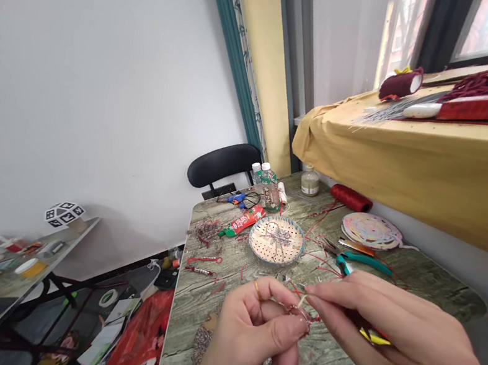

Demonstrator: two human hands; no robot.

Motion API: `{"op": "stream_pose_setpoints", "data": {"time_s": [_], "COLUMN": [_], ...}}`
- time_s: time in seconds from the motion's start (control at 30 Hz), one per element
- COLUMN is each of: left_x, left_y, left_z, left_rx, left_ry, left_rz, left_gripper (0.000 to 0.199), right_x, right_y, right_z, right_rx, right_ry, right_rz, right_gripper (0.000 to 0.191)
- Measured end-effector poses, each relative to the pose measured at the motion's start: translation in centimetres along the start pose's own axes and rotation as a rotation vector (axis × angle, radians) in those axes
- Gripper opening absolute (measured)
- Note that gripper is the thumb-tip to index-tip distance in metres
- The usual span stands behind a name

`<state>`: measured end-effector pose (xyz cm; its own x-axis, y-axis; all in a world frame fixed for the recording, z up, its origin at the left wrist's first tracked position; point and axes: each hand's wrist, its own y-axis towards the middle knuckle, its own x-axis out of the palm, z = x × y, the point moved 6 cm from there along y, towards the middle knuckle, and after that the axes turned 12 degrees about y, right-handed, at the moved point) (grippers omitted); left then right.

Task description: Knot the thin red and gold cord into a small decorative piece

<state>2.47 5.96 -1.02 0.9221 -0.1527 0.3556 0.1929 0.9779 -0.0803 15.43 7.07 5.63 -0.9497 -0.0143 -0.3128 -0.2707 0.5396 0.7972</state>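
Two hands: held together over the near part of the table (433,285), with the fingertips of both almost meeting.
Left hand (262,330): thumb and forefinger closed in a pinch; a small reddish piece (303,326) is gripped between them; a thin ring (256,285) is worn on one finger.
Right hand (404,343): thumb and forefinger pressed together at the tips; a pale strand (302,300) is held there, just beside the reddish piece; how the other fingers are curled cannot be fully told.
Work in hand: the small reddish piece is kept above the tabletop, between the two hands; its exact form is too small to tell.
Table's left edge: a tangle of thread scraps (207,232) is seen near the far left corner; two short red braided lengths (204,259) are laid nearer.
Table's far edge: two bottles (269,187) are stood upright; a glass jar (309,182) is placed to their right; a red spool (351,198) is laid on its side farther right.
Table's middle: a shallow round basket (252,248) is set down, with a beaded item (279,236) inside; a red and green tube (244,220) is laid to its left.
Table's right part: teal-handled pliers (369,262) are left open; a round pastel mat (372,230) is laid beyond them.
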Motion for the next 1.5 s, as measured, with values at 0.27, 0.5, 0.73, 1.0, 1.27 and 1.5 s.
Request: {"op": "stream_pose_setpoints", "data": {"time_s": [0.27, 0.5, 0.73, 1.0, 1.27, 1.5], "left_x": [-0.1, -0.6, -0.8, -0.3, 0.1, -0.5], "left_y": [0.0, -0.3, -1.2, -1.4, -1.1, -1.4], "left_z": [0.5, 1.1, 1.3, 1.3, 1.4, 1.9], "left_rx": [-0.007, -0.018, 0.161, 0.242, 0.202, 0.233], "left_ry": [-0.056, 0.078, 0.261, 0.192, 0.096, 0.298], "left_rz": [-0.017, 0.113, 0.446, 0.468, 0.389, 0.48], "left_gripper": [0.019, 0.019, 0.016, 0.018, 0.021, 0.01], "right_x": [0.4, 0.2, 0.5, 0.5, 1.4, 0.2], "right_y": [-0.7, -0.8, -0.9, -1.5, -2.3, -1.9], "right_z": [1.5, 1.4, -0.8, -0.5, 2.3, 2.6], "right_rx": [0.184, 0.15, -0.108, -0.084, 0.415, 0.44], "right_ry": [0.2, 0.12, -0.097, -0.01, 0.432, 0.315], "right_rz": [-0.021, -0.034, -0.102, -0.076, -0.176, -0.115], "right_gripper": [0.017, 0.016, 0.021, 0.019, 0.025, 0.024]}}
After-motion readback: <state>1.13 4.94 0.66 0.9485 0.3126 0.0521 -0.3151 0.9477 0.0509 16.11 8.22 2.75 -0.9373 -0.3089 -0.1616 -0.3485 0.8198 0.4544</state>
